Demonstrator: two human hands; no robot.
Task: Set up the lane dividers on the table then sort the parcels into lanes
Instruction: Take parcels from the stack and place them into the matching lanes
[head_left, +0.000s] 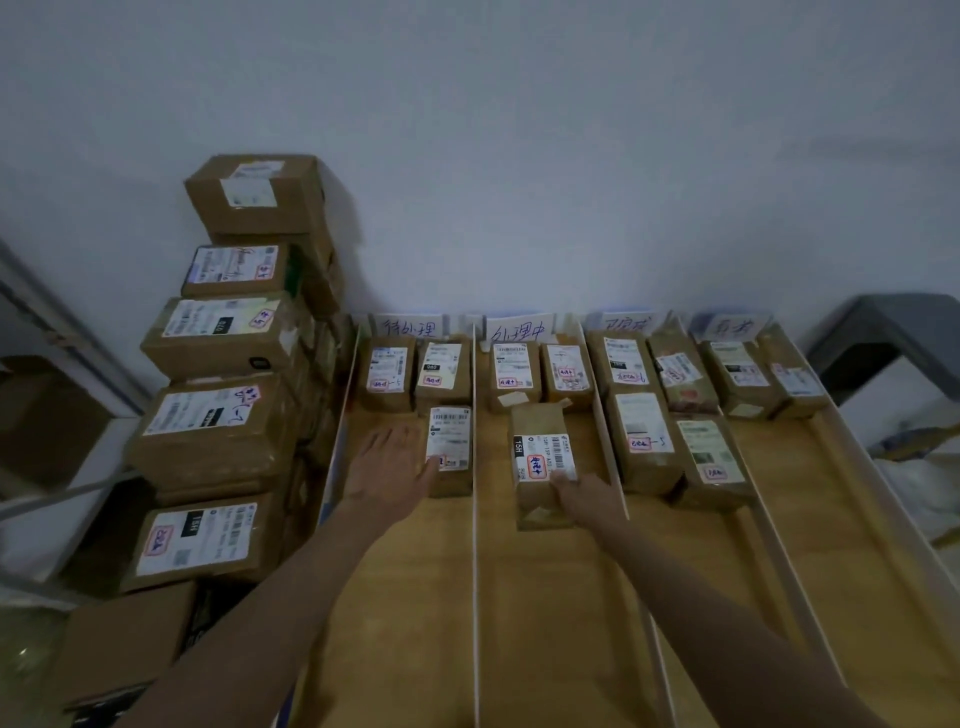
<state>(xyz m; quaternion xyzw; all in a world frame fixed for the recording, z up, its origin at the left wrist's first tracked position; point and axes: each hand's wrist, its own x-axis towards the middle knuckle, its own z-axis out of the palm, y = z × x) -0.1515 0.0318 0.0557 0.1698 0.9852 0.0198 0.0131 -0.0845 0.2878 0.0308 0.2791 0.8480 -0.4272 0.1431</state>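
At centre frame, second lane from the left: brown cardboard parcel with white label and red-marked sticker (543, 462), lying flat on the pale wooden desk (561, 623). Right hand (582, 496) rests on its near right corner, fingers closed over the edge; looks like it is being pushed into line behind the two parcels at the lane's far end. Left hand (392, 460) is spread flat, fingertips touching the side of a second brown parcel with a long white label (451, 449) in the leftmost lane, not gripping it.

Step in hand, by my reading: sorting. White strip lane dividers (475, 519) already stand upright, each lane headed by a handwritten paper sign (517, 328) at the wall.

Right-hand lanes hold several parcels each. Tall stack of unsorted brown boxes (223, 395) at left of frame, just beside the desk.

Next move likely needs both hands freed, then a reach left to the stack and a read of the sticker to choose the lane.
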